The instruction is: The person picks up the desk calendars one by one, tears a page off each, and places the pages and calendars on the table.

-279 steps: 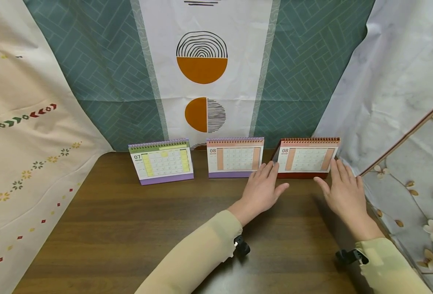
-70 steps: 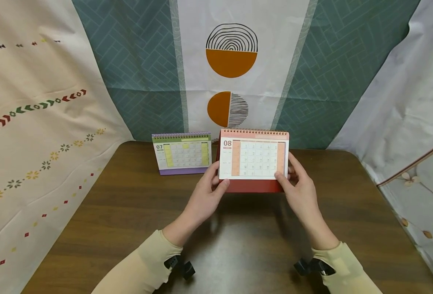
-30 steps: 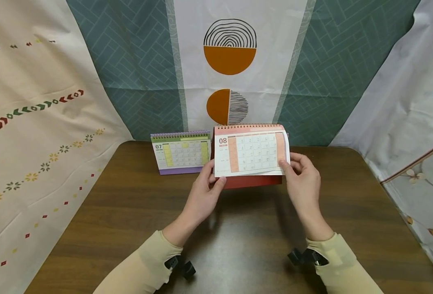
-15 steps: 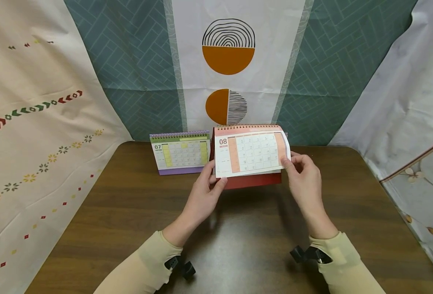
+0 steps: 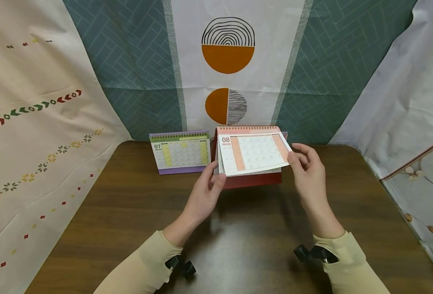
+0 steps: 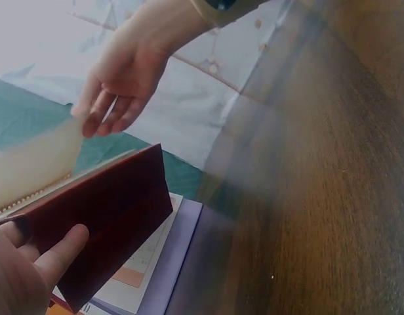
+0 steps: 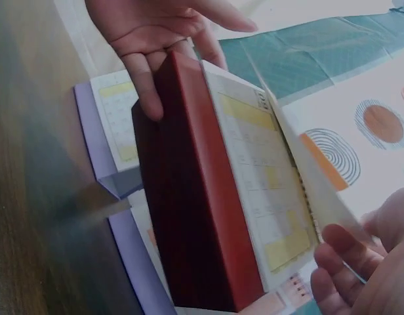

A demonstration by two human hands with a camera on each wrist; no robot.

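My left hand grips the lower left edge of a red-based desk calendar, held tilted in front of a purple-based calendar that it mostly hides. The top page, marked 08 with salmon columns, is lifted off the stack. Its lower right corner is pinched between thumb and fingers of my right hand. Under the raised page, the right wrist view shows a page with yellow columns. The left wrist view has the red back against the left fingers.
Left of the held calendar stands another purple-based desk calendar, open at 07. All this is at the back of a brown wooden table. A patterned cloth hangs behind, with pale cloths at both sides.
Earlier the red calendar stood at the right end; both hands brought it to the middle. Just now the right hand has raised the 08 page's corner up and slightly right, while the left stayed.
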